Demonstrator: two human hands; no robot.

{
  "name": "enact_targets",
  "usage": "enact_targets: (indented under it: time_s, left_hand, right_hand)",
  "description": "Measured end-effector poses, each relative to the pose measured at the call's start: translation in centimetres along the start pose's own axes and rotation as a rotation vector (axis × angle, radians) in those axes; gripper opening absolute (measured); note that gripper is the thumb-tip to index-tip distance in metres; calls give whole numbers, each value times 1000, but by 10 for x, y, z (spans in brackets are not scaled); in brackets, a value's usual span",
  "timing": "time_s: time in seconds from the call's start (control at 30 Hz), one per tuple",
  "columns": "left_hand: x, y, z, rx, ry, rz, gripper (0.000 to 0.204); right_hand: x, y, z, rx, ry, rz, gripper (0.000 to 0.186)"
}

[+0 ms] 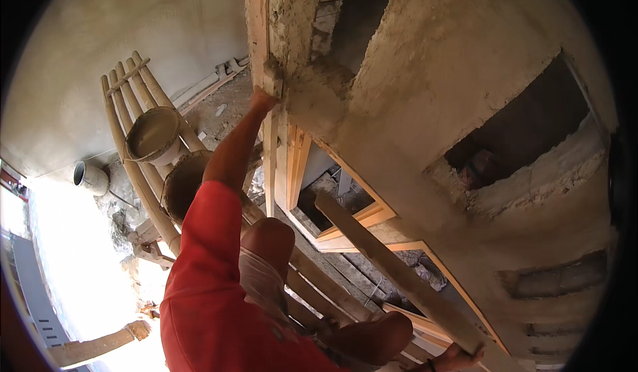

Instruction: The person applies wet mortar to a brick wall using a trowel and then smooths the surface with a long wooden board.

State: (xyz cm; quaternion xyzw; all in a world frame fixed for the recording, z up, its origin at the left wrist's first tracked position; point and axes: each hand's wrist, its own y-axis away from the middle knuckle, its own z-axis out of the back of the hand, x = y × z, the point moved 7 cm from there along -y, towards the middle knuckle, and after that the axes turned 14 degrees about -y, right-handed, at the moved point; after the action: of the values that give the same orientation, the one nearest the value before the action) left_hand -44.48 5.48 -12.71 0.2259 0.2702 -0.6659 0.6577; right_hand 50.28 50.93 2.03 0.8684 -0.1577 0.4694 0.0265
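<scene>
"Grip?"
"Right hand (458, 357) gripping the lower end of a long board (405, 274), aslant before the window frames (382, 214); left hand (265, 98) at the timber post (257, 26), hard to tell whether grasping."
"Step?"
"Perhaps smoothing the rough wall (425, 106); next, likely, a steady hold while aligning the board."
"Surroundings?"
"Bamboo scaffold (151, 202) underneath, crusted buckets (175, 153) on top, bright opening (73, 259) at left."

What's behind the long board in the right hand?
Behind the long board: parts of two light wooden frames, with debris visible through the lower opening. Covered: frame stretches directly behind the board, plus whatever the right hand hides.
</scene>
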Motion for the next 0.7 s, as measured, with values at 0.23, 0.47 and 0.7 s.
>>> enact_targets:
  time_s: [0.23,0.47,0.7]
  left_hand:
    - [-49,33,-26,-99,52,-146,77]
    - [-55,71,18,-156,-10,-191,62]
    - [-87,116,24,-129,-160,-42,66]
  right_hand:
    - [62,44,-36,96,-350,-37,54]
    - [65,58,-55,97,-341,-29,52]
    - [65,52,-51,150,-419,-53,44]
